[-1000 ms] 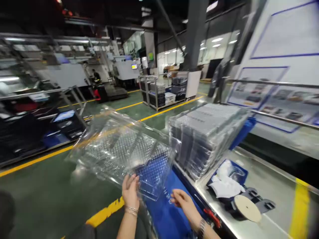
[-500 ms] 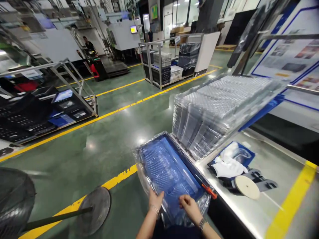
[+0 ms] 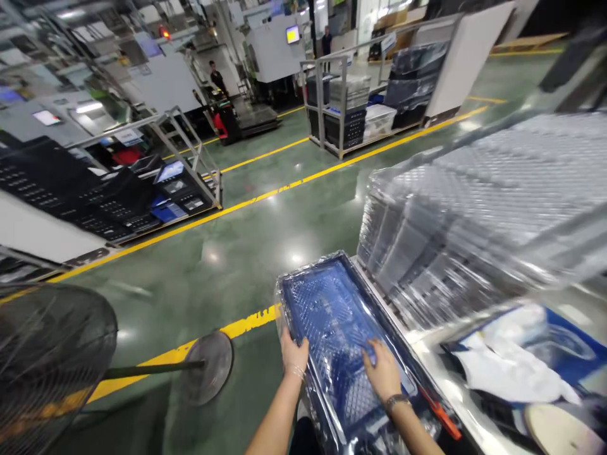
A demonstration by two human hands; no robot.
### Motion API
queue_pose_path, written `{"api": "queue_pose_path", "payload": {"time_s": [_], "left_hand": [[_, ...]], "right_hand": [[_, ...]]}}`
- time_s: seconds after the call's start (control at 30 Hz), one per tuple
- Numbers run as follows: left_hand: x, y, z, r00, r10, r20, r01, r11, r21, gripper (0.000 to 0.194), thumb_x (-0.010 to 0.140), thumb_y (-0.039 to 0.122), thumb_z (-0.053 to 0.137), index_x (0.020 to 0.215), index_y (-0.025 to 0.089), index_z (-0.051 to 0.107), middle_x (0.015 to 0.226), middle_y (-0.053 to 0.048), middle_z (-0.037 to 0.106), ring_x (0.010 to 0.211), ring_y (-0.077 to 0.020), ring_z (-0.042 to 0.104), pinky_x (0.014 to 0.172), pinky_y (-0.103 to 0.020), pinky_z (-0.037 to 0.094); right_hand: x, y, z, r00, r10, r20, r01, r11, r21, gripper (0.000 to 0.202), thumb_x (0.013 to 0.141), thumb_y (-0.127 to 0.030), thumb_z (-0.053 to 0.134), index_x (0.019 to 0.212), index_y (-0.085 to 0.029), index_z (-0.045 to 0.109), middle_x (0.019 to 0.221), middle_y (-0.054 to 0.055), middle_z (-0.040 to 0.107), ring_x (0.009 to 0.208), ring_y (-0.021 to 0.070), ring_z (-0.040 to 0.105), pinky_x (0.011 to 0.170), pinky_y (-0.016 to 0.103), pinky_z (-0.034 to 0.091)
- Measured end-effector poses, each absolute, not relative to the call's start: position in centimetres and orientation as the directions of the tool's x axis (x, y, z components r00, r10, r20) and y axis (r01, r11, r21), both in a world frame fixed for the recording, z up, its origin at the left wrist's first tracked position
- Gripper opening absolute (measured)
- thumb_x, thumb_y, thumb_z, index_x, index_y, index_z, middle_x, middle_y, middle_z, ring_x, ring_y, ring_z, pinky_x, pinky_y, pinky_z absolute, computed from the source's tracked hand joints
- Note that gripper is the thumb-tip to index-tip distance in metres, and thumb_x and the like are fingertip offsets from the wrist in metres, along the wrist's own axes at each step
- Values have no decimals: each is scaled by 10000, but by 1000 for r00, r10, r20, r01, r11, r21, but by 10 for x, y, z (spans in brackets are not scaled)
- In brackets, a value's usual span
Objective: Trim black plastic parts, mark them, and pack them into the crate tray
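Observation:
A blue tray or crate point(image 3: 327, 309) with a patterned inside and dark rim lies before me, covered in clear plastic film. My left hand point(image 3: 294, 352) grips its left edge, thumb on top and fingers along the outer side. On the film over the right half rests my right hand point(image 3: 383, 373), palm down, its fingers stretched out and slightly apart. An orange-red tool point(image 3: 441, 414), perhaps a utility knife, lies on the near right edge. The crate's near end is partly hidden by my right arm.
A tall film-wrapped stack point(image 3: 436, 240) stands right of the crate. White cloth point(image 3: 516, 373) and a round pale disc point(image 3: 562, 436) lie on the metal bench. A caged fan point(image 3: 57, 360) with a round base point(image 3: 208, 366) is at left. Carts point(image 3: 341, 107) and people are farther off.
My right hand, curled in above the film before, has moved forward and now lies on it with fingers extended. The view has shifted and the stack looks nearer. My left hand stays at the edge.

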State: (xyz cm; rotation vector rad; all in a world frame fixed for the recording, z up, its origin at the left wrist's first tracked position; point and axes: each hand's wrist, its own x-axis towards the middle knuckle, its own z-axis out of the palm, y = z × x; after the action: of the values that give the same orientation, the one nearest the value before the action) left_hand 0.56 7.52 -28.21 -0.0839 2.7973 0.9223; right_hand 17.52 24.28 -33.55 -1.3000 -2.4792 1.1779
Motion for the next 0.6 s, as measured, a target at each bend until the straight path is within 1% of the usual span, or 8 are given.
{"api": "queue_pose_path", "payload": {"time_s": [0.13, 0.2, 0.27, 0.33, 0.37, 0.47, 0.53, 0.6], "left_hand": [[18, 105, -301, -982, -22, -186, -129, 800, 586, 716, 797, 168, 606, 1440, -31, 364, 1435, -261, 513, 1359, -279, 501, 1167, -333, 372], [30, 117, -314, -987, -20, -159, -111, 803, 586, 731, 807, 156, 570, 1465, -40, 316, 1485, -261, 457, 1409, -280, 439, 1195, -345, 331], [43, 126, -329, -993, 28, -117, -44, 819, 572, 740, 810, 141, 544, 1481, -42, 294, 1536, -253, 393, 1455, -287, 366, 1215, -366, 299], [49, 133, -347, -993, 72, -97, 14, 865, 502, 760, 811, 137, 541, 1501, -39, 274, 1580, -253, 315, 1463, -320, 345, 1203, -411, 321], [49, 135, -358, -991, 73, -112, 16, 899, 438, 762, 820, 135, 539, 1510, -39, 265, 1595, -260, 276, 1451, -348, 358, 1184, -442, 346], [36, 140, -397, -976, 5, -218, -50, 968, 245, 730, 841, 91, 530, 1517, -32, 280, 1605, -283, 229, 1419, -397, 395, 1144, -473, 381], [23, 145, -425, -963, -27, -270, -82, 977, 197, 725, 824, 42, 544, 1505, -40, 308, 1586, -303, 257, 1429, -402, 376, 1154, -451, 368], [14, 151, -449, -956, -53, -288, -111, 976, 190, 740, 804, 23, 570, 1495, -55, 318, 1558, -332, 290, 1439, -411, 353, 1167, -448, 353]], "right_hand": [[139, 267, -379, -622, 766, -161, 678, 424, -601, 452, 939, -350, 643, 1347, -185, 543, 1527, 118, 420, 1396, 325, 402, 1122, 586, 357], [130, 272, -406, -615, 774, -150, 693, 441, -570, 476, 940, -371, 635, 1364, -182, 531, 1534, 123, 412, 1410, 334, 383, 1136, 601, 324], [127, 274, -432, -615, 776, -142, 702, 456, -548, 492, 946, -395, 618, 1377, -178, 519, 1529, 127, 421, 1410, 331, 384, 1145, 598, 304], [126, 277, -454, -620, 774, -129, 703, 475, -530, 518, 955, -411, 589, 1403, -172, 491, 1529, 136, 422, 1409, 324, 386, 1149, 581, 296], [127, 278, -463, -621, 774, -122, 705, 483, -519, 527, 959, -413, 567, 1413, -160, 481, 1523, 148, 427, 1405, 325, 392, 1143, 573, 302], [128, 283, -477, -615, 783, -94, 716, 505, -482, 539, 961, -419, 464, 1399, -106, 499, 1509, 207, 431, 1393, 361, 397, 1100, 561, 347], [129, 283, -482, -617, 784, -66, 717, 525, -459, 578, 961, -447, 392, 1405, -93, 501, 1543, 216, 383, 1415, 378, 359, 1084, 545, 364], [129, 280, -489, -624, 780, -46, 714, 545, -439, 617, 967, -468, 349, 1425, -76, 481, 1583, 208, 322, 1456, 374, 290, 1107, 527, 343]]}}
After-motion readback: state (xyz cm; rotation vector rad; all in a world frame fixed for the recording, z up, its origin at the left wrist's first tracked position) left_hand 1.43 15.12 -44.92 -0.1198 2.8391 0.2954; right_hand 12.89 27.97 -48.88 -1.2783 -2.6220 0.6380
